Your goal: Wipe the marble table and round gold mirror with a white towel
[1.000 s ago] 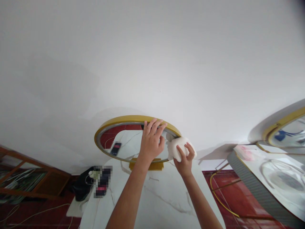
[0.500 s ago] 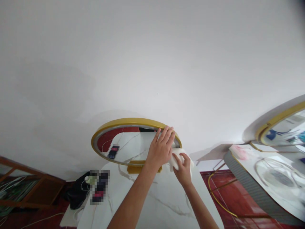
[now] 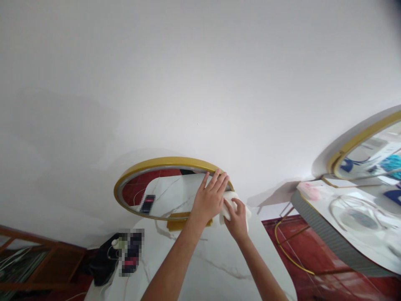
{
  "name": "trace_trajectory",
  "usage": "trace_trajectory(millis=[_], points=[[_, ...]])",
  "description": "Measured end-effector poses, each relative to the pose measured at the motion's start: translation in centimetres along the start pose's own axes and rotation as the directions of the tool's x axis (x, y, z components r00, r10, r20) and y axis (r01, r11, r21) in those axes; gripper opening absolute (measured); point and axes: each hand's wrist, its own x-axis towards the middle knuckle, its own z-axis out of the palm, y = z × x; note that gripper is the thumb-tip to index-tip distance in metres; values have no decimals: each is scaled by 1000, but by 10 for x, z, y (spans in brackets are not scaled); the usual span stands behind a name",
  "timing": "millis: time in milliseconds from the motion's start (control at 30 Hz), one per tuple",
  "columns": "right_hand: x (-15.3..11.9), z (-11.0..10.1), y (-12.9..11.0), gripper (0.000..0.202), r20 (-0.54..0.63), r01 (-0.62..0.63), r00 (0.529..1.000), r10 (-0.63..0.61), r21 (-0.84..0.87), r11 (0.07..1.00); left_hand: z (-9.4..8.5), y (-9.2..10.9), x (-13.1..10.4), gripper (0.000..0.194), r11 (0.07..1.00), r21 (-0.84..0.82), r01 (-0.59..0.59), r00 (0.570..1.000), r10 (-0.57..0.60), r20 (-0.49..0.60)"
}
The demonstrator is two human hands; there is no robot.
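The widest surface is formed by a plain white wall point(image 3: 200, 75), on which soft shadows are cast. Below it, a red floor point(image 3: 307, 255) is exposed at the right. A white worktop point(image 3: 219, 261) with grey-brown veining and rounded corners is positioned against the wall, beneath both forearms. To its right, apart from it, a second worktop point(image 3: 322, 225) with a grey ribbed side is seen, and a gold-rimmed second mirror point(image 3: 372, 150), cut off by the edge of view, is located above its rear edge.

The mirror point(image 3: 175, 186), oval in this view and framed in gold, is located at the rear of the white worktop, close to the wall. In its glass, the worktop and red floor are reflected.

A wooden rack point(image 3: 59, 265) is placed at the lower left. Between rack and worktop, a black item point(image 3: 102, 263) is seen.

The hands are held just beside each other; whether contact is made between them cannot be told. The left hand point(image 3: 209, 198) is laid flat, fingers extended, over the right part of the mirror, with its fingertips at the upper frame. By the right hand point(image 3: 237, 219), with fingers bent, a white cloth point(image 3: 230, 195) is gripped at the mirror's right end.

Under the mirror, a gold base point(image 3: 176, 225) is partly covered by the left forearm.
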Motion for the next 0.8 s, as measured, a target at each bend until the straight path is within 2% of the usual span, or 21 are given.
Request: trace_trajectory(millis=[167, 233, 333, 500, 800], points=[[-23, 23, 4, 71, 184, 13, 983, 8, -116, 993, -1, 3, 1, 52, 1000, 12, 10, 1000, -10, -2], [-32, 28, 4, 73, 220, 22, 976, 5, -120, 993, 0, 4, 1, 51, 1000, 17, 19, 1000, -19, -4], [-38, 28, 5, 74, 240, 36, 971, -9, -112, 993, 0, 4, 1, 51, 1000, 13, 27, 1000, -27, -11], [-36, 26, 7, 71, 198, 14, 980, 14, -140, 990, 0, 3, 0, 52, 1000, -3, 27, 1000, -27, 0], [-38, 30, 2, 70, 289, 37, 957, 6, -145, 989, 1, 5, 2, 52, 999, -17, 29, 999, -29, -24]])
